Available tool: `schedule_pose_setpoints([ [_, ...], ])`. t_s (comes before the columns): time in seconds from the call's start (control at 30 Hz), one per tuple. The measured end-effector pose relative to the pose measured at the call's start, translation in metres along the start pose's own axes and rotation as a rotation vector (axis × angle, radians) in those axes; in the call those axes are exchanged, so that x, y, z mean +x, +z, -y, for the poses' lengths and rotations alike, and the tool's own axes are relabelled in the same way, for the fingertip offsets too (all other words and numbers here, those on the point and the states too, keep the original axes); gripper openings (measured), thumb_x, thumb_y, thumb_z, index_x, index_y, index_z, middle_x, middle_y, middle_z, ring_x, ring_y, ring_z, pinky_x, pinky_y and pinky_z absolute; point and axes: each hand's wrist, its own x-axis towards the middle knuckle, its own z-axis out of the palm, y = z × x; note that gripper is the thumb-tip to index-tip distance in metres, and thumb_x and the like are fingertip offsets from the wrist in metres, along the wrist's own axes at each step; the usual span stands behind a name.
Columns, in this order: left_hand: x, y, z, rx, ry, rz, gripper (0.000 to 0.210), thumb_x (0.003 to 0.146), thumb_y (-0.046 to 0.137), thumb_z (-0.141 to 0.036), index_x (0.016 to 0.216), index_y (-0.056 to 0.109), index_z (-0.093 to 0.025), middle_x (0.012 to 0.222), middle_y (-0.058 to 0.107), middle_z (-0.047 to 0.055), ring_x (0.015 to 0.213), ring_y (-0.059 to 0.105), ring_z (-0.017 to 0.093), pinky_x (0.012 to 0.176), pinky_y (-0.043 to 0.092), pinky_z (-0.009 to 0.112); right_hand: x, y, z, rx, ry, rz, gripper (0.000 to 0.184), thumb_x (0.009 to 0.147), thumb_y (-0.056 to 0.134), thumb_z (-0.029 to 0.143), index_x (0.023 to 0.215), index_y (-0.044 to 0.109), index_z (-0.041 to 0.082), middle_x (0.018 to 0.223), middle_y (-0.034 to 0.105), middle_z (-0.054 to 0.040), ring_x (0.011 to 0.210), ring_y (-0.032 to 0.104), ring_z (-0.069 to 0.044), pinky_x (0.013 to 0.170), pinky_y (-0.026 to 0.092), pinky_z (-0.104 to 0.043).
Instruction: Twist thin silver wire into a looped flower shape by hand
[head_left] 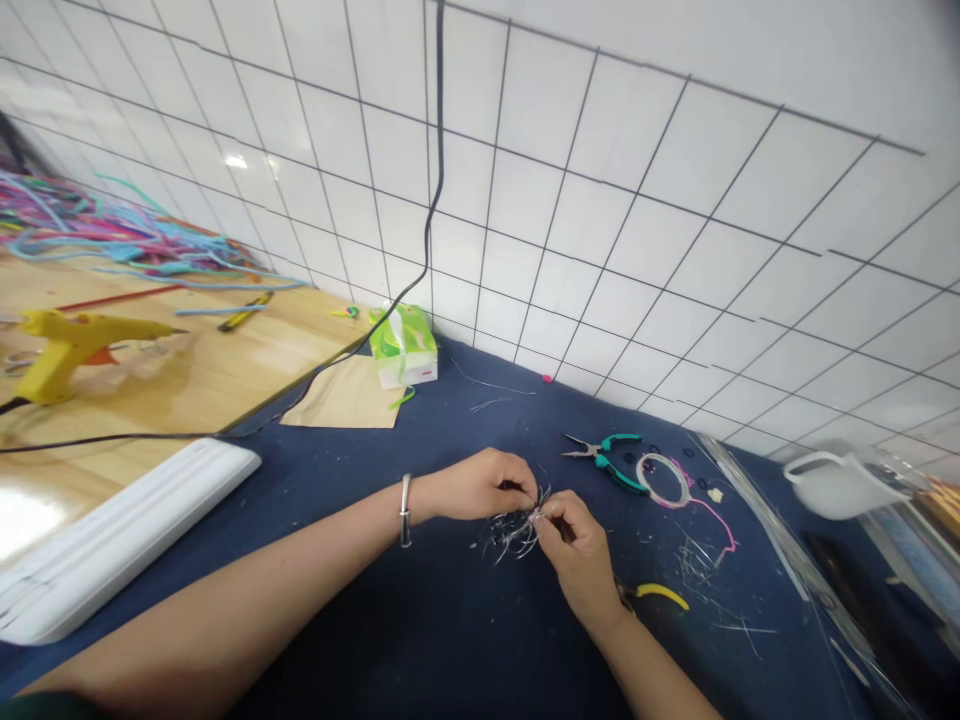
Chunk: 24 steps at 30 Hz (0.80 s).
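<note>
A small bundle of thin silvery wires (514, 535) fans out between my hands, just above the dark blue table cover. My left hand (491, 487) has its thumb and fingers pinched at the upper side of the bundle. From the right, my right hand (577, 545) pinches the bundle near its middle, where a bit of pink shows. The fingertips of both hands nearly meet, and they hide the exact grip points. Yellow-handled pliers (658, 594) lie partly behind my right wrist. Beyond my right hand rest green-handled long-nose pliers (606, 455) with their jaws apart.
A ring-shaped coil (663, 480) with pink cord lies at right, near wire scraps (697, 562). A white cup (844, 485) stands far right. At left are a white long box-like device (142, 530), a yellow glue gun (79, 350), a tissue pack (405, 345) and a black cable (427, 235).
</note>
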Motion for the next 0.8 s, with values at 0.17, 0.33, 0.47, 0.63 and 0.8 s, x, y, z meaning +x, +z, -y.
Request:
schedule_pose_setpoints([
  [0.17, -0.002, -0.002, 0.003, -0.157, -0.134, 0.073, 0.013, 0.076, 0.049, -0.016, 0.076, 0.062, -0.014, 0.067, 0.056, 0.000, 0.056, 0.047, 0.008, 0.051, 0.035, 0.017, 0.001, 0.001, 0.000, -0.027, 0.005, 0.036, 0.010, 0.078, 0.052, 0.015, 0.069, 0.054, 0.019, 0.073, 0.049, 0.0007, 0.067, 0.048, -0.012, 0.062, 0.038, -0.023],
  [0.33, -0.003, 0.004, 0.001, -0.383, -0.298, 0.132, 0.013, 0.076, 0.047, -0.019, 0.075, 0.058, -0.014, 0.059, 0.051, -0.002, 0.052, 0.046, 0.008, 0.046, 0.033, 0.018, 0.000, 0.001, -0.001, -0.037, -0.003, 0.069, 0.011, 0.076, 0.051, 0.011, 0.068, 0.054, 0.018, 0.072, 0.048, 0.0014, 0.065, 0.046, -0.012, 0.061, 0.037, -0.023],
  [0.47, -0.003, 0.004, -0.003, -0.486, -0.370, 0.098, 0.012, 0.077, 0.047, -0.020, 0.073, 0.056, -0.014, 0.059, 0.051, -0.001, 0.053, 0.047, 0.009, 0.045, 0.032, 0.018, 0.000, -0.001, -0.001, -0.032, -0.001, 0.080, 0.012, 0.075, 0.051, 0.009, 0.068, 0.053, 0.018, 0.072, 0.047, 0.0015, 0.066, 0.046, -0.012, 0.061, 0.037, -0.023],
  [0.63, -0.002, 0.002, -0.007, -0.672, -0.340, 0.054, 0.014, 0.081, 0.048, -0.021, 0.080, 0.059, -0.013, 0.066, 0.054, 0.000, 0.052, 0.043, 0.006, 0.046, 0.031, 0.018, 0.000, -0.003, -0.005, -0.004, 0.027, 0.090, 0.011, 0.077, 0.050, 0.010, 0.069, 0.051, 0.018, 0.073, 0.046, 0.0017, 0.066, 0.045, -0.012, 0.061, 0.036, -0.023],
  [0.8, -0.002, 0.002, -0.009, -0.798, -0.302, 0.094, 0.020, 0.085, 0.045, -0.030, 0.082, 0.055, -0.013, 0.077, 0.061, 0.005, 0.053, 0.050, 0.007, 0.043, 0.030, 0.018, 0.001, -0.004, -0.009, 0.020, 0.064, 0.087, 0.011, 0.080, 0.049, 0.014, 0.069, 0.049, 0.018, 0.072, 0.045, 0.0022, 0.064, 0.042, -0.011, 0.059, 0.034, -0.023],
])
